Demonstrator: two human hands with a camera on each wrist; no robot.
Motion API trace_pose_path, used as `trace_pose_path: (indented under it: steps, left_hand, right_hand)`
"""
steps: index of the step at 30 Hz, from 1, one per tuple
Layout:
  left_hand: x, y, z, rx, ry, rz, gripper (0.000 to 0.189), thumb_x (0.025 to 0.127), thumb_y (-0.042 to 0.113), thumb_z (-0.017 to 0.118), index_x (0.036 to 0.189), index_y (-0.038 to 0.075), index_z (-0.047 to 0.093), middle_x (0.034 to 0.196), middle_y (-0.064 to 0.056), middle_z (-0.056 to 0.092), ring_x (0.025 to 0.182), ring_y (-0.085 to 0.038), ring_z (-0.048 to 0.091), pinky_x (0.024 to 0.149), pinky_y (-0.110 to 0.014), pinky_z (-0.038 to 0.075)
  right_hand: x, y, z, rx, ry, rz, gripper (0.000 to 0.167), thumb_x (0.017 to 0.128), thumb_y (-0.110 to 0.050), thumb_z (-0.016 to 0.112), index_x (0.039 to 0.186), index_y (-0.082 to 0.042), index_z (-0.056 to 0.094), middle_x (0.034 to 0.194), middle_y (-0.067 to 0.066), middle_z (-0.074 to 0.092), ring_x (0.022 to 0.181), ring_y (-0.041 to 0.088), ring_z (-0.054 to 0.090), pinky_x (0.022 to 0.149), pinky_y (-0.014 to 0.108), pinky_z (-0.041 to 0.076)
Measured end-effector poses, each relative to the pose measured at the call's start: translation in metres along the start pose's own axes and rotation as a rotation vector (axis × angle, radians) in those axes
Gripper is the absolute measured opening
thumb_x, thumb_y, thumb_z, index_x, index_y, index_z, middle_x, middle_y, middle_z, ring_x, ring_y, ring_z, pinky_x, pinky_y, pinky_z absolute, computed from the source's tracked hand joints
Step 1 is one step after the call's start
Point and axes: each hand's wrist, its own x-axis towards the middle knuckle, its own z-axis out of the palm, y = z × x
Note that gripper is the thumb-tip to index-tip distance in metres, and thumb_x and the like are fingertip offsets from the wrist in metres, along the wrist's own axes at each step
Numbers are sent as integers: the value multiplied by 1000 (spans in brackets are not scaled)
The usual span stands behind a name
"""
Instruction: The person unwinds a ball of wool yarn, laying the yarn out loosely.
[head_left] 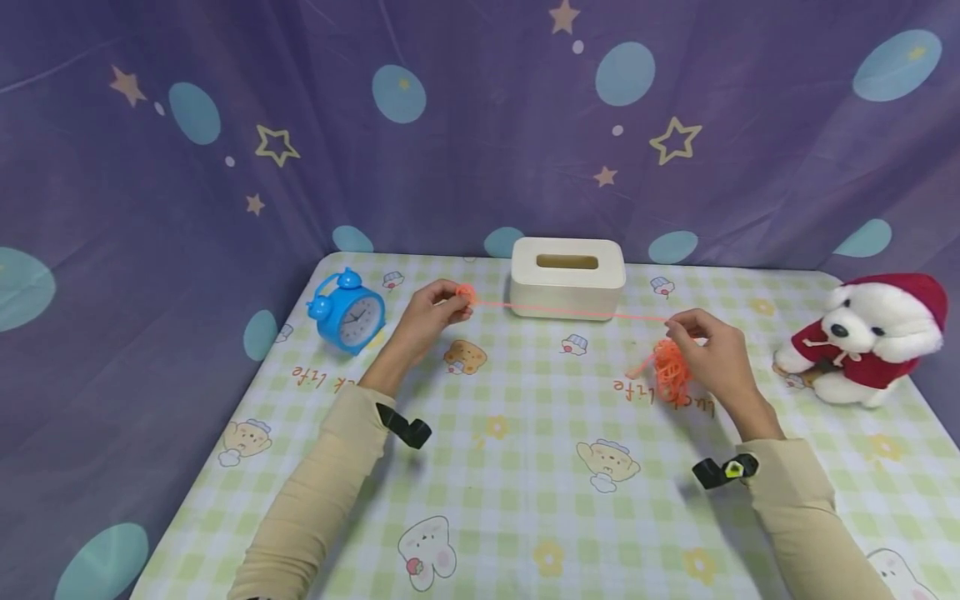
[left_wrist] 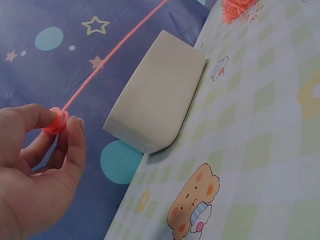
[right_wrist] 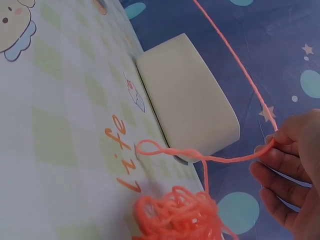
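A small coil of orange yarn point(left_wrist: 61, 121) is pinched between the thumb and fingers of my left hand point(head_left: 433, 312), raised above the table near the blue clock. From it a single strand point(head_left: 555, 310) runs taut to my right hand point(head_left: 712, 354), whose thumb and forefinger pinch it. Past that pinch, the right wrist view shows the strand sagging into a twisted loop point(right_wrist: 172, 151) and down to a loose tangle of orange yarn point(head_left: 671, 371). The tangle is below and beside my right hand, near the printed lettering.
Behind the strand stands a cream tissue box point(head_left: 567, 279) at the table's back edge. A blue alarm clock point(head_left: 348, 312) is at the back left. On the right sits a white plush dog point(head_left: 862, 342) in a red hat and top. A checked cloth point(head_left: 517, 500) covers the table.
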Motion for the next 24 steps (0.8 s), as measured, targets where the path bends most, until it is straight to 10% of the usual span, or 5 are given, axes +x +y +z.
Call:
trace_pose_path:
  steps: [8, 24]
  left_hand:
    - [0, -2, -1, -58, 38, 43, 10, 96, 6, 56, 104, 4, 52, 94, -6, 59, 80, -11, 65, 80, -23, 55]
    - [2, -5, -4, -7, 59, 78, 29, 96, 16, 57, 116, -4, 59, 97, -5, 64, 82, -11, 67, 81, -24, 56]
  right_hand:
    - [-5, 13, -8, -46, -36, 60, 29, 97, -33, 55, 102, -7, 67, 93, 14, 71, 88, 27, 62, 78, 42, 47]
    - [-10, 33, -27, -103, -2, 90, 25, 95, -29, 58, 100, -6, 68, 90, 16, 70, 77, -3, 54, 70, 22, 42]
